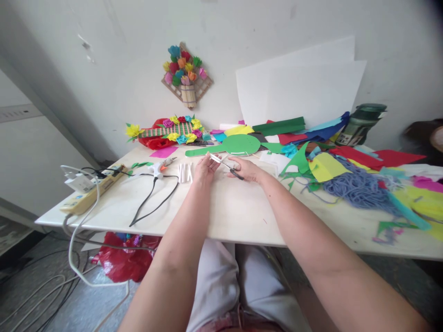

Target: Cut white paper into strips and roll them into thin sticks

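Observation:
My right hand (247, 169) is closed around a pair of scissors (236, 174) with dark handles, the blades pointing left. Between the fingers of my left hand (205, 168) is a thin white stick-like piece (215, 158), pinched near the scissor tips. Whether the blades touch it is too small to tell. Several short white sticks (182, 173) lie side by side just left of my left hand. Behind both hands rests a green guitar-shaped cutout (241, 144).
A glue gun (158, 169) with a black cord lies at left, near a power strip (92, 190). A flower-trimmed guitar craft (166, 132) stands against the wall. Blue yarn (356, 184), coloured sheets (328, 167) and a green-lidded bottle (362, 124) crowd the right.

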`<state>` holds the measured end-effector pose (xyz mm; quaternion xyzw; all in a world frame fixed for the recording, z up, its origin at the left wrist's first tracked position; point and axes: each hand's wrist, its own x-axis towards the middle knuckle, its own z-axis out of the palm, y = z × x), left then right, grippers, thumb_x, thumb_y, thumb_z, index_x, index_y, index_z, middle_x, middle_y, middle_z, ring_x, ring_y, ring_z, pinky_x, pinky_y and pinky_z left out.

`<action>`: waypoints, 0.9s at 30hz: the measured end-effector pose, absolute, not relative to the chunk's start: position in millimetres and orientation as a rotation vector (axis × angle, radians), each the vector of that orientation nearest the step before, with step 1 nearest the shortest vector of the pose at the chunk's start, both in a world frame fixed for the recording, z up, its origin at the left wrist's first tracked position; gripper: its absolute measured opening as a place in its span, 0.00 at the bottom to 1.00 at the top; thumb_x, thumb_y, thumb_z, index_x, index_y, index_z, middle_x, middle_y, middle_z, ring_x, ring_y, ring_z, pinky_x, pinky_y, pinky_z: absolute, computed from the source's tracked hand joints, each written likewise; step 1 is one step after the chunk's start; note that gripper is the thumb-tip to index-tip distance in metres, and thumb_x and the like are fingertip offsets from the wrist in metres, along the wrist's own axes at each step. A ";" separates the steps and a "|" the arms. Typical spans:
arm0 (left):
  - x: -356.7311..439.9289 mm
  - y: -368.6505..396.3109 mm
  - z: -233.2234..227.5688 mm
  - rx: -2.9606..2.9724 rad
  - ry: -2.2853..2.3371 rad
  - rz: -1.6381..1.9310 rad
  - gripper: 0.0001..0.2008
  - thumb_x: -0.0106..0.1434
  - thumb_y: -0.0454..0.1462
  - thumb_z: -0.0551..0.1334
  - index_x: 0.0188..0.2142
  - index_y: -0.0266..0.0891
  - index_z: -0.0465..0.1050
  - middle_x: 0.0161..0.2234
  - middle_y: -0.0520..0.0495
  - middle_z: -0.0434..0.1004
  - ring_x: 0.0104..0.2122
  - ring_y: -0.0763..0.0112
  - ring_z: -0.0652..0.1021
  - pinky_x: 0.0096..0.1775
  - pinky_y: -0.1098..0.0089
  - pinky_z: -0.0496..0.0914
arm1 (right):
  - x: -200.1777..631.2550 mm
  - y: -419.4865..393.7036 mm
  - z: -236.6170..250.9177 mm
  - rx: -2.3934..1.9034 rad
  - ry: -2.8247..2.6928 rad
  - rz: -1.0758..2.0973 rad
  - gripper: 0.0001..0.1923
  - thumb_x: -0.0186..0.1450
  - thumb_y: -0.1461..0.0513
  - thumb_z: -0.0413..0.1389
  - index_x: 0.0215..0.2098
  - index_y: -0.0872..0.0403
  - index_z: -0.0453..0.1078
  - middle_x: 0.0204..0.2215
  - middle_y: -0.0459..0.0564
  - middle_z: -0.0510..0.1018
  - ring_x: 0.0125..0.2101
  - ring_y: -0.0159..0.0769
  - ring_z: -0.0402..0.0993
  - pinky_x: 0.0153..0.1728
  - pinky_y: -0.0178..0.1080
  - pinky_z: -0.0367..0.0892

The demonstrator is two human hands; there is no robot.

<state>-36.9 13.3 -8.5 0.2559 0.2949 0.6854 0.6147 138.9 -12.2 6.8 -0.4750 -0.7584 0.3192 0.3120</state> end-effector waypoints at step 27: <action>-35.5 13.0 -7.6 0.570 0.699 1.588 0.05 0.59 0.35 0.62 0.30 0.35 0.68 0.28 0.44 0.77 0.32 0.66 0.80 0.42 0.65 0.73 | 135.6 -13.7 7.6 -1.364 -2.104 0.534 0.39 0.49 0.49 0.64 0.57 0.50 0.64 0.32 0.47 0.76 0.31 0.34 0.70 0.36 0.37 0.64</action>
